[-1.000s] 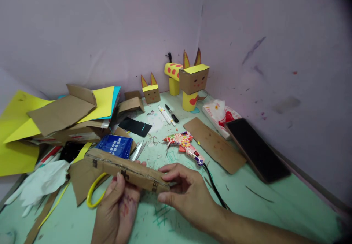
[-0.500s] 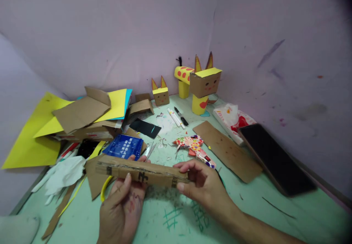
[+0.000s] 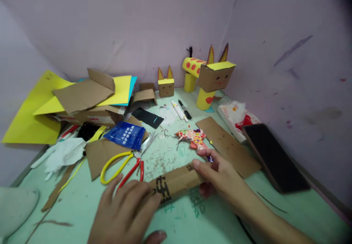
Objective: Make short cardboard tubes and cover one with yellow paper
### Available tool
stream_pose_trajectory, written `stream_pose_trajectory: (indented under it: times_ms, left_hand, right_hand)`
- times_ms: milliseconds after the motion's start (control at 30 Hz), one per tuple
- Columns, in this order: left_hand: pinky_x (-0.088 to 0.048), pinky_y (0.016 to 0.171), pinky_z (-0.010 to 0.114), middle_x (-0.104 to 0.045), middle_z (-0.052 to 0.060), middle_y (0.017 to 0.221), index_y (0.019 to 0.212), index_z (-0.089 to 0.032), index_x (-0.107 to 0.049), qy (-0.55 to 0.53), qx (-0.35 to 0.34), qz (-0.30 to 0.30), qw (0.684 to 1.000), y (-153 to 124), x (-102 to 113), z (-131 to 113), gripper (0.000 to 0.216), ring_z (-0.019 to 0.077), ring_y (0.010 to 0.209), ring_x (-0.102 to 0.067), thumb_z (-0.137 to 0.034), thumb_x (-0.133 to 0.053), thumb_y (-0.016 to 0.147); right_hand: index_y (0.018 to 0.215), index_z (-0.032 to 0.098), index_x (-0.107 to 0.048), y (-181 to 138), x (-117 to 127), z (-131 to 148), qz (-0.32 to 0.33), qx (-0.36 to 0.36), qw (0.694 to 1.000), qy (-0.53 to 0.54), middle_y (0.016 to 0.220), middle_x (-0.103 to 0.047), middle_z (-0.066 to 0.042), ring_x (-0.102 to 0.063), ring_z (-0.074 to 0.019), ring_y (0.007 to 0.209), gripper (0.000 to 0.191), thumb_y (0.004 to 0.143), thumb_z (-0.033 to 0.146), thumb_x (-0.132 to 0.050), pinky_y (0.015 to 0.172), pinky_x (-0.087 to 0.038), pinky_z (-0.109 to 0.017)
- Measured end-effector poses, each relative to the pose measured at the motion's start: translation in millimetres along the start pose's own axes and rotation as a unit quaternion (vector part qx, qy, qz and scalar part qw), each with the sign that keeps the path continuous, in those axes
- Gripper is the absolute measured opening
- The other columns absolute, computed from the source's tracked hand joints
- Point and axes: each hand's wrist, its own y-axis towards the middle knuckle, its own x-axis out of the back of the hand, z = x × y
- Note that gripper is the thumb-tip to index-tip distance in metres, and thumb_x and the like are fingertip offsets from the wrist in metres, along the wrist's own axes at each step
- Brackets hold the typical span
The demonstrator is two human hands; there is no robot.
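A long folded cardboard strip [image 3: 177, 181] with black printing lies slantwise low over the green table. My right hand [image 3: 216, 174] is closed on its right end, thumb on the near face. My left hand [image 3: 129, 207], palm down and slightly blurred, is at the strip's left end and hides it; its fingers are apart, with the thumb held away. Whether those fingers touch the strip I cannot tell. Just beyond my left hand, scissors [image 3: 139, 156] with one yellow and one red handle lie on the table. A flower-patterned glue gun [image 3: 192, 137] rests past my right hand.
A cardboard giraffe-like figure [image 3: 216, 77] and a small cardboard head [image 3: 166, 87] stand at the back. On the right are a flat cardboard piece [image 3: 225, 145] and a dark phone [image 3: 275, 156]. Yellow paper [image 3: 30, 115], a blue packet [image 3: 125, 135] and markers [image 3: 179, 110] lie further left.
The strip has come down towards the table and turned to show its wider printed face. My left hand has gone from palm up beneath it to palm down over its left end, uncovering the scissors.
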Motion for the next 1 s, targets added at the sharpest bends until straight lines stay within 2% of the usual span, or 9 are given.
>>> stream_pose_trajectory:
  times_ms: [67,167,233,300,333,400,533,633,1000]
  left_hand:
    - [-0.032,0.096,0.042,-0.068,0.005,0.092,0.099,-0.021,-0.064,0.049,-0.056,0.058,0.996,-7.2,-6.5,-9.9,0.021,0.0204,0.087,-0.057,-0.026,-0.047,0.088]
    - [-0.036,0.088,0.039,-0.068,0.008,0.093,0.103,-0.014,-0.062,0.036,-0.048,0.106,0.993,-9.3,-11.6,-15.9,0.027,0.021,0.087,-0.056,-0.01,-0.043,0.084]
    - [-0.037,0.085,0.04,-0.066,0.009,0.094,0.103,-0.013,-0.06,0.001,-0.027,0.123,0.992,-6.3,-10.3,-15.5,0.027,0.0219,0.086,-0.055,-0.009,-0.043,0.082]
    - [-0.038,0.082,0.04,-0.064,0.009,0.097,0.107,-0.015,-0.057,-0.036,-0.007,0.151,0.988,-2.1,-7.1,-14.2,0.028,0.0217,0.086,-0.055,-0.009,-0.045,0.082]
    - [-0.039,0.08,0.039,-0.063,0.008,0.098,0.108,-0.016,-0.056,-0.056,0.007,0.162,0.985,-0.3,-5.5,-13.9,0.029,0.0213,0.086,-0.055,-0.01,-0.045,0.082]
    - [-0.041,0.077,0.038,-0.063,0.007,0.1,0.112,-0.017,-0.053,-0.094,0.03,0.193,0.976,1.7,-3.6,-14.2,0.031,0.0206,0.086,-0.055,-0.011,-0.044,0.083]
    - [-0.045,0.079,0.036,-0.061,0.008,0.106,0.117,-0.018,-0.05,-0.114,0.048,0.191,0.974,-2.2,-6.4,-14.6,0.035,0.0205,0.091,-0.054,-0.009,-0.043,0.084]
    - [-0.046,0.083,0.032,-0.06,0.009,0.111,0.121,-0.015,-0.049,-0.106,0.019,0.163,0.981,-7.5,-11.0,-12.8,0.039,0.0198,0.097,-0.054,-0.006,-0.044,0.083]
    - [-0.045,0.088,0.036,-0.062,0.009,0.113,0.125,-0.014,-0.049,-0.119,0.031,0.142,0.982,-10.4,-19.4,-8.8,0.044,0.0202,0.103,-0.052,-0.003,-0.042,0.083]
  right_hand:
    - [0.102,0.022,-0.046,-7.6,4.2,-6.8,0.002,-0.002,0.998,-0.065,0.048,-0.054,0.008,-0.052,-0.0134,0.033,0.041,0.076,0.05,-0.061,0.034,-0.04,-0.022]
    - [0.102,0.02,-0.055,-19.1,16.2,-12.6,0.004,0.065,0.965,-0.252,0.045,-0.056,0.003,-0.056,-0.0177,0.036,0.038,0.084,0.054,-0.048,0.036,-0.039,-0.024]
    - [0.099,0.019,-0.062,-26.5,24.6,-10.6,-0.054,0.174,0.889,-0.42,0.049,-0.061,-0.003,-0.061,-0.0234,0.043,0.042,0.084,0.055,-0.048,0.038,-0.041,-0.029]
    - [0.099,0.019,-0.066,-32.0,28.8,-5.7,-0.114,0.318,0.8,-0.495,0.064,-0.069,-0.009,-0.065,-0.0273,0.055,0.038,0.084,0.051,-0.052,0.044,-0.046,-0.034]
    - [0.099,0.019,-0.066,-33.5,28.6,-3.3,-0.109,0.385,0.772,-0.494,0.074,-0.071,-0.01,-0.066,-0.0279,0.063,0.033,0.085,0.046,-0.054,0.05,-0.049,-0.036]
    - [0.101,0.019,-0.066,-33.1,24.7,-1.5,-0.024,0.483,0.744,-0.462,0.092,-0.071,-0.01,-0.064,-0.0273,0.08,0.023,0.086,0.035,-0.057,0.067,-0.052,-0.041]
    - [0.1,0.014,-0.067,-22.1,13.9,-11.4,0.09,0.506,0.75,-0.417,0.092,-0.07,-0.01,-0.058,-0.0236,0.081,0.017,0.086,0.021,-0.06,0.071,-0.052,-0.04]
    - [0.1,0.012,-0.068,-13.5,11.9,-19.1,0.108,0.5,0.769,-0.384,0.09,-0.07,-0.01,-0.055,-0.021,0.077,0.017,0.086,0.018,-0.061,0.067,-0.052,-0.034]
    - [0.098,0.01,-0.069,-2.3,12.4,-17.0,0.128,0.495,0.766,-0.389,0.085,-0.07,-0.01,-0.056,-0.0211,0.075,0.017,0.085,0.018,-0.061,0.066,-0.052,-0.034]
